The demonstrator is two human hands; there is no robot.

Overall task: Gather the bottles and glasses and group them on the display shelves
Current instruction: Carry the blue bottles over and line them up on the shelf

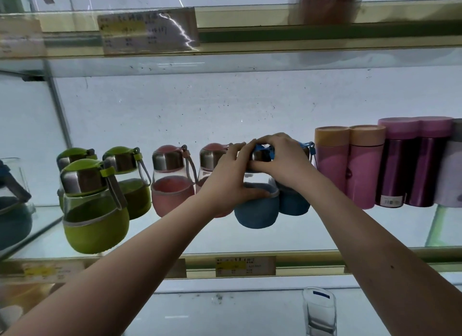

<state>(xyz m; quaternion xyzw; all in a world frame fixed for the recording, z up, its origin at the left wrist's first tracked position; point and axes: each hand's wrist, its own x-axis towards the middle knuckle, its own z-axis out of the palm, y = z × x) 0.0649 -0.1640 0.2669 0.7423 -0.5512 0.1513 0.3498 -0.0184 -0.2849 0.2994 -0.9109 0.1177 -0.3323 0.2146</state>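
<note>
A blue-sleeved glass bottle (257,210) stands on the glass shelf (350,230), just in front of a second blue one (293,203). My left hand (228,178) grips its glass body from the left, thumb on the blue sleeve. My right hand (278,158) curls over its steel cap and blue strap from the right. To the left stand two pink-sleeved bottles (172,180) and three green-sleeved ones (93,208). A clear drinking glass (318,310) stands on the shelf below.
Pink tube boxes (350,165), purple flasks (405,165) and a pale flask (452,170) line the shelf's right end. A dark blue bottle (12,200) shows through the glass side panel at far left. Price labels (245,265) sit on the shelf edge. An orange item (325,3) stands on the upper shelf.
</note>
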